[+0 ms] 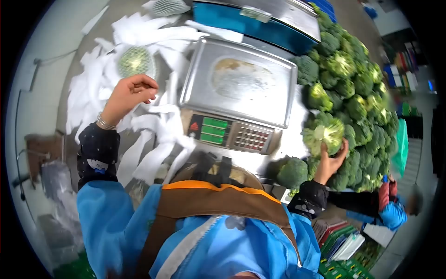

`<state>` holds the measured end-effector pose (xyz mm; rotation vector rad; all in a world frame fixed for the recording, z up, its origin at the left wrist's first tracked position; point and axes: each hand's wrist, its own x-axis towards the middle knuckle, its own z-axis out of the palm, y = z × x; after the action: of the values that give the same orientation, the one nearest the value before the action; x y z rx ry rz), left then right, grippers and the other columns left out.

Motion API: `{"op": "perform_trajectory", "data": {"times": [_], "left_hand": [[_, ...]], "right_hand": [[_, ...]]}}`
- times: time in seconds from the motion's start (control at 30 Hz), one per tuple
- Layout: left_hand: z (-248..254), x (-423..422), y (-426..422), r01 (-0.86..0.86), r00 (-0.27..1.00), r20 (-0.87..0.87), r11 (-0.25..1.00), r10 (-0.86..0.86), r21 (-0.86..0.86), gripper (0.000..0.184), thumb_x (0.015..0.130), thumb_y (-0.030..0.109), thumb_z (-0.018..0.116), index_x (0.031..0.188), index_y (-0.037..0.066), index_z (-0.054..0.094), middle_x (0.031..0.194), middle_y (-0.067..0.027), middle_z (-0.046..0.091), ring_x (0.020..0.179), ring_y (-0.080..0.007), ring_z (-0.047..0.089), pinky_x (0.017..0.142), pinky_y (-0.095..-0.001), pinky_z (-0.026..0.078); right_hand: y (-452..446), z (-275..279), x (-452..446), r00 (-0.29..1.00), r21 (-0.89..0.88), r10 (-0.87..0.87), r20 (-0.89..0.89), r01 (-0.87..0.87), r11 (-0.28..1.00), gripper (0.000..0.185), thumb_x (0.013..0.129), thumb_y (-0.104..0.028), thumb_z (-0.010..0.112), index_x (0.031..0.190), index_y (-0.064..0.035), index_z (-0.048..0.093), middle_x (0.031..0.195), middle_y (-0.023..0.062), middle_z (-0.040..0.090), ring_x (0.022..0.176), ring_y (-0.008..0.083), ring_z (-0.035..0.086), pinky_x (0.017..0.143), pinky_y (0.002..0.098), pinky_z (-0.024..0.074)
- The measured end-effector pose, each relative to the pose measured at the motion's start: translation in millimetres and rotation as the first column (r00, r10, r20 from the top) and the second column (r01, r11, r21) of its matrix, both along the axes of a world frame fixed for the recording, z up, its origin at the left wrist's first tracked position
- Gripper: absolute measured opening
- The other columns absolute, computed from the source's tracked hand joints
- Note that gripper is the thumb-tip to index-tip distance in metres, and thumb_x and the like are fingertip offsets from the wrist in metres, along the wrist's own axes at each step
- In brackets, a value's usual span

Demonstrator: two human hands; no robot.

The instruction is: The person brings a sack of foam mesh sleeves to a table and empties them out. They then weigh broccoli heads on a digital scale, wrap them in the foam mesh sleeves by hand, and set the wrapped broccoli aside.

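My right hand point(333, 162) has its fingers wrapped around a broccoli head point(327, 135), cut stem side turned up, at the left edge of a large heap of broccoli point(364, 107). My left hand point(132, 95) hovers over white foam net sleeves point(155, 125); its fingers are curled together and nothing shows in them. Just beyond it sits a broccoli head in a white foam net point(134, 62). Between my hands is a weighing scale with a bare steel pan point(241, 83), its middle stained, and a green display point(214, 130).
A blue-sided steel unit point(260, 23) stands behind the scale. One broccoli head point(292, 172) lies near the front edge. At the lower right are a person in blue point(392, 211) and stacked crates point(341, 242). Plastic wrap point(60, 195) hangs at the left.
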<state>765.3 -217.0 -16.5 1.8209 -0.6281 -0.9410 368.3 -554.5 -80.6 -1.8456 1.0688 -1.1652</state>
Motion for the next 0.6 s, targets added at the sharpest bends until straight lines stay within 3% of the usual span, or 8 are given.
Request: {"op": "perform_trajectory", "data": {"times": [0.1,0.17,0.3,0.37,0.43,0.5,0.57,0.6], "left_hand": [[-10,-29,5,0.111,0.881,0.439,0.978,-0.178,0.174,0.022,0.071,0.009,0.068,0.092,0.004,0.061,0.086,-0.0042,0.061,0.080,-0.0163,0.058,0.070,-0.0281,0.045],[-31,-49,3,0.319,0.625,0.665,0.911,-0.409,0.260,0.028,0.065,0.008,0.069,0.092,0.009,0.061,0.101,-0.0055,0.058,0.100,-0.0237,0.051,0.085,-0.0368,0.040],[-60,-80,3,0.438,0.425,0.767,0.851,-0.480,0.290,0.029,0.058,0.012,0.072,0.085,0.014,0.063,0.111,-0.0072,0.054,0.110,-0.0306,0.042,0.093,-0.0439,0.031],[-66,-79,3,0.474,0.433,0.766,0.842,-0.476,0.256,0.024,0.058,0.014,0.073,0.080,0.015,0.064,0.113,-0.0071,0.053,0.112,-0.0307,0.041,0.094,-0.0448,0.029],[-52,-77,-4,0.355,0.561,0.781,0.932,-0.274,0.072,0.018,0.065,0.010,0.071,0.081,0.011,0.063,0.109,-0.0067,0.055,0.109,-0.0261,0.046,0.093,-0.0389,0.033],[-24,-75,-15,0.031,0.878,0.479,0.992,0.031,-0.120,0.017,0.071,0.009,0.069,0.084,0.007,0.060,0.101,-0.0058,0.058,0.092,-0.0188,0.055,0.081,-0.0311,0.043],[-1,-78,-41,0.008,0.991,0.130,0.941,0.038,-0.339,0.025,0.076,0.007,0.068,0.095,-0.001,0.053,0.089,-0.0073,0.060,0.080,-0.0101,0.057,0.071,-0.0241,0.047],[18,-90,-61,-0.006,0.999,-0.037,0.904,-0.011,-0.427,0.030,0.076,0.006,0.067,0.100,-0.003,0.051,0.088,-0.0089,0.060,0.082,-0.0112,0.058,0.072,-0.0237,0.048]], "right_hand": [[13,42,73,0.930,-0.398,0.191,-0.315,-0.312,0.863,0.062,0.057,-0.004,0.071,0.115,-0.0069,0.051,0.115,0.0133,0.050,0.111,0.0293,0.046,0.095,0.0374,0.0352],[32,49,129,0.820,-0.472,0.187,-0.541,-0.480,0.739,0.056,0.053,-0.002,0.066,0.107,-0.0154,0.057,0.114,0.0154,0.051,0.108,0.0331,0.045,0.087,0.0412,0.0367],[61,5,189,0.631,-0.493,0.131,-0.765,-0.703,0.513,0.055,0.056,0.002,0.058,0.107,-0.0181,0.056,0.116,0.0154,0.045,0.111,0.0341,0.041,0.087,0.0428,0.0342],[73,22,191,0.568,-0.371,0.329,-0.755,-0.783,0.499,0.054,0.058,-0.001,0.064,0.108,-0.0181,0.056,0.121,0.0155,0.042,0.115,0.0343,0.038,0.092,0.0439,0.0322],[77,51,180,0.571,-0.259,0.555,-0.605,-0.800,0.541,0.056,0.058,-0.009,0.073,0.111,-0.0166,0.055,0.124,0.0145,0.042,0.117,0.0358,0.036,0.096,0.0447,0.0303],[64,75,168,0.493,-0.055,0.842,-0.219,-0.868,0.493,0.069,0.056,-0.019,0.081,0.117,-0.0102,0.051,0.124,0.0105,0.045,0.113,0.0310,0.045,0.091,0.0392,0.0390],[78,89,161,0.405,0.164,0.868,0.286,-0.914,0.372,0.074,0.058,-0.020,0.081,0.123,-0.0102,0.047,0.124,0.0078,0.046,0.110,0.0243,0.048,0.088,0.0361,0.0415],[83,95,164,0.351,0.174,0.892,0.285,-0.934,0.312,0.079,0.060,-0.019,0.081,0.128,-0.0119,0.042,0.126,0.0059,0.045,0.109,0.0196,0.048,0.084,0.0339,0.0441]]}}
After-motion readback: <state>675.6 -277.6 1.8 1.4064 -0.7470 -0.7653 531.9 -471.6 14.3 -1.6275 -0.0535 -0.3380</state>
